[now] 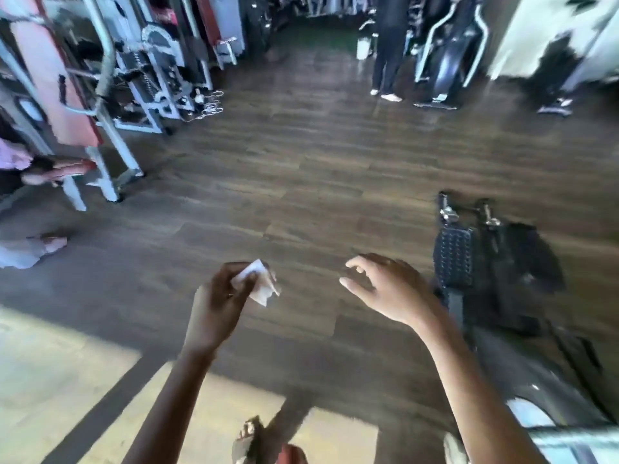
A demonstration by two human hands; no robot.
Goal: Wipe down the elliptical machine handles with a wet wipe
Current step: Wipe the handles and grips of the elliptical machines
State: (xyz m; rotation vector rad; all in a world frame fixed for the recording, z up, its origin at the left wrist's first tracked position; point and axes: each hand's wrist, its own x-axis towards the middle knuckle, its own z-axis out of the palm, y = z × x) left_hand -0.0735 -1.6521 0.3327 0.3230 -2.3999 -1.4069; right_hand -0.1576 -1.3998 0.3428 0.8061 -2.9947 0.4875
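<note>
My left hand (pixel 222 301) is held out over the wooden floor, fingers pinched on a small crumpled white wet wipe (pixel 259 284). To its right, my right hand (pixel 390 288) hovers with curled, spread fingers and nothing in it. A black exercise machine (pixel 485 262) with a studded pedal stands low at the right, just beyond my right hand. Another dark machine with long curved silver handles (pixel 445 51) stands at the far right back. The whole view is blurred by motion.
Grey-framed weight machines with red pads (pixel 100 105) line the left side. A person in dark trousers (pixel 388 55) stands at the back. Another person's sandalled foot (pixel 50 242) shows at the left edge. My own sandalled foot (pixel 249 437) is at the bottom.
</note>
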